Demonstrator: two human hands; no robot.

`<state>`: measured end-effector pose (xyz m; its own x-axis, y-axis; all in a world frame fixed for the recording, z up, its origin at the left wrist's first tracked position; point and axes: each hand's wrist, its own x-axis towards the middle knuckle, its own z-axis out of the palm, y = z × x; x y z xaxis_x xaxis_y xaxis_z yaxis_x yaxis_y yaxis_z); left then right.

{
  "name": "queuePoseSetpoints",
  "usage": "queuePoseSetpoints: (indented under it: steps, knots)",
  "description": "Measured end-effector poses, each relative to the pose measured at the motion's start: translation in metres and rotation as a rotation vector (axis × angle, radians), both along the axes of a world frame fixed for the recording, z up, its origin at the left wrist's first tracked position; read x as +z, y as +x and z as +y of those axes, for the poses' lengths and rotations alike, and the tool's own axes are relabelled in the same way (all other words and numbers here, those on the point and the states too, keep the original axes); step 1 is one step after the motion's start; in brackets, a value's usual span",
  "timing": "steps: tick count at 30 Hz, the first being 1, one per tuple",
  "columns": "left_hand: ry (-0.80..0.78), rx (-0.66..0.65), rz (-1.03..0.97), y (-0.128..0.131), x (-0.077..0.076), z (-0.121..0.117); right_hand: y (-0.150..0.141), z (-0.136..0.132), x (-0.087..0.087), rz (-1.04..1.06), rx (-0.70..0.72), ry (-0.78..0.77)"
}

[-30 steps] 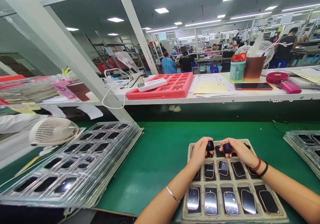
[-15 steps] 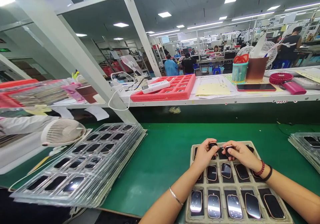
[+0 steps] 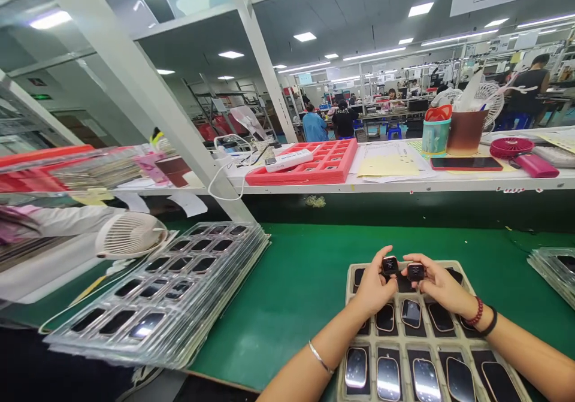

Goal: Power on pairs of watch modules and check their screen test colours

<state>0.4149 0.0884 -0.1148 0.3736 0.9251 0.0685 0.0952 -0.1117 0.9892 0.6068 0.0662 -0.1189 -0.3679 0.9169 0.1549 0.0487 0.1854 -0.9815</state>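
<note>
My left hand is closed on a small smartwatch body with a dark screen, pinched between thumb and fingers. A second smartwatch body is gripped the same way in my right hand; small light text shows on both screens. Both hands are over the far row of a beige tray. In its compartments lie several more watch bodies, such as a gold-rimmed one in the near row. My hands hide part of the far row.
Left on the green table stands a stack of clear trays holding dark watch screens, beside a white fan. Another clear tray stack is at the right edge. A white shelf crosses behind, bearing a red foam tray.
Both watch bodies are now tilted with their screens facing me, and text shows on them. The hands stay over the tray's far row. The view has shifted slightly.
</note>
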Motion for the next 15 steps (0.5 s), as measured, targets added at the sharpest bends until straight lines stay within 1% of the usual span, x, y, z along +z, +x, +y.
queuePoseSetpoints:
  steps: [7,9,12,15]
  knots:
    - [-0.015,-0.036,-0.075,-0.001,-0.013,0.006,0.000,0.003,-0.005,0.015,-0.004,0.030]
    - [-0.017,-0.037,-0.081,-0.001,-0.013,0.006,0.000,0.003,-0.005,0.020,0.004,0.033]
    - [-0.024,-0.032,-0.068,-0.001,-0.007,0.005,-0.001,0.003,-0.003,0.021,-0.006,0.041]
    - [-0.019,-0.018,-0.054,0.000,-0.002,0.003,0.000,0.002,0.000,-0.007,-0.031,0.003]
